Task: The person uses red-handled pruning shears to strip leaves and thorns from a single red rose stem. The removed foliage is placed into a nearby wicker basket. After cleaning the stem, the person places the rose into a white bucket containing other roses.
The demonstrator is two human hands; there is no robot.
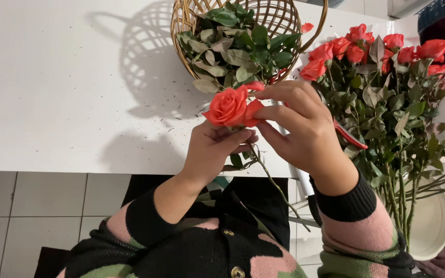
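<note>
The person held one orange-red rose (229, 107) in both hands. The left hand (212, 152) was wrapped tight around the stem, just under the flower. The right hand (300, 128) pinched the petals on the flower's side with its fingertips (263, 98). A red tool (349, 136) poked out from behind the right hand. Just past the held rose stood a woven basket (186, 23) full of cut green leaves. Beside the right hand stood a big bunch of roses (382, 77) in a white bucket (433, 226). All of it sat on a white table (52, 92).
</note>
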